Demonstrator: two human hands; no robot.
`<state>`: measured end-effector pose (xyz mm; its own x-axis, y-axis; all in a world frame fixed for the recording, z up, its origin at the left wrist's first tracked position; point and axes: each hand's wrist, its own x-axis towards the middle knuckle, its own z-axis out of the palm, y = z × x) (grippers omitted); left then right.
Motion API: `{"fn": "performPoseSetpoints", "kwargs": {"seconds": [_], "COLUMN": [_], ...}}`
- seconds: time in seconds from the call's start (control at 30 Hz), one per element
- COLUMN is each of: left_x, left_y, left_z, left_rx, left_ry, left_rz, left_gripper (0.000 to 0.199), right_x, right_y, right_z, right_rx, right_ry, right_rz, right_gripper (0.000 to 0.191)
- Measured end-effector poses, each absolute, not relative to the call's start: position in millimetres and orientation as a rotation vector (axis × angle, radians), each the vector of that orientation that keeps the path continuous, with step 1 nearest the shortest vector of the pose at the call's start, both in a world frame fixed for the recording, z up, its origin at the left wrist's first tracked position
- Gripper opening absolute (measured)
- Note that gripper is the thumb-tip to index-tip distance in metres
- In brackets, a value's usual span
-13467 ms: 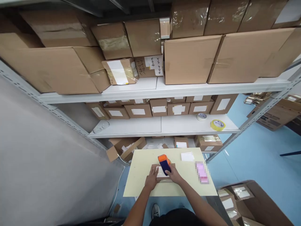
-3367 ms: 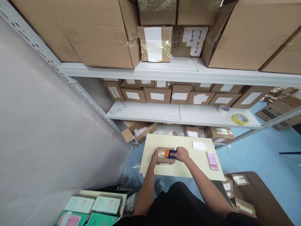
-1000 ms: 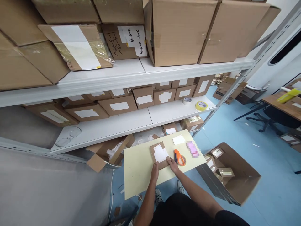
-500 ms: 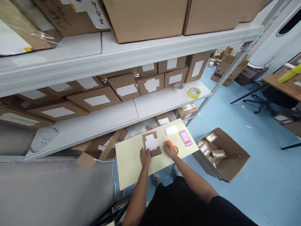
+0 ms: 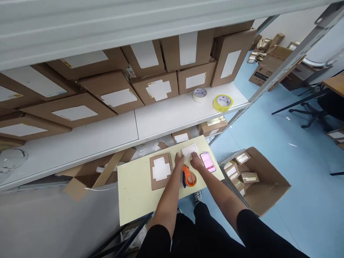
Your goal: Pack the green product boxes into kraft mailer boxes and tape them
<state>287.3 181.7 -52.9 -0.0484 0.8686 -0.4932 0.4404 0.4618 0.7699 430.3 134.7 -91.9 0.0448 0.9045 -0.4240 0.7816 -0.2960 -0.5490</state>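
Observation:
My left hand [image 5: 179,160] and my right hand [image 5: 197,161] are closed at the near corners of a white label stack [image 5: 189,150], fingertips at its edge. Whether it is one label or several is hard to make out. Left of my hands, a flat brown cardboard box [image 5: 153,183] lies on the cream tabletop [image 5: 134,193], a cross-shaped white label [image 5: 161,168] on its top. An orange tape dispenser [image 5: 186,171] with a roll in it rests just below my hands. Beside my right hand is a phone [image 5: 208,163] with a pink screen.
Labelled cardboard boxes [image 5: 156,87] line the shelf behind the table. A white tape roll [image 5: 199,94] and a yellow tape roll [image 5: 223,103] sit on that shelf [image 5: 172,107]. Right of the table, a large open carton [image 5: 266,179] holds several small boxes. A metal shelf post [image 5: 285,66] rises at the right.
My right hand has let go of the tape dispenser, which now lies on the table. My left hand has left the cardboard box. Both hands have moved to the white label stack. The view has shifted.

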Motion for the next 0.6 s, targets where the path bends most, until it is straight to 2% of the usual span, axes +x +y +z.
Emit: {"fn": "performPoseSetpoints", "kwargs": {"seconds": [0.2,0.33,0.4,0.5,0.6], "left_x": [293.1,292.8,292.1,289.7,282.5], "left_y": [187.9,191.2,191.9,188.9,181.0], "left_z": [-66.1,-59.2,-51.6,-35.3,-15.6], "left_rx": [1.124,1.191,1.217,1.240,1.262], "left_ry": [1.835,1.883,1.885,1.838,1.726], "left_rz": [0.414,0.394,0.424,0.495,0.548], "left_gripper": [0.037,0.015,0.010,0.012,0.030], "right_x": [418.8,423.9,431.1,443.0,451.1], "right_y": [120.5,119.0,122.6,130.7,138.4], "right_z": [-112.5,-107.8,-100.1,-81.4,-57.3], "right_rx": [-1.861,-1.829,-1.824,-1.857,-1.807], "right_ry": [-1.941,-1.886,-1.799,-1.540,-1.238], "right_rz": [1.103,1.133,1.113,1.016,1.089], "right_gripper": [0.076,0.074,0.069,0.064,0.060]}}
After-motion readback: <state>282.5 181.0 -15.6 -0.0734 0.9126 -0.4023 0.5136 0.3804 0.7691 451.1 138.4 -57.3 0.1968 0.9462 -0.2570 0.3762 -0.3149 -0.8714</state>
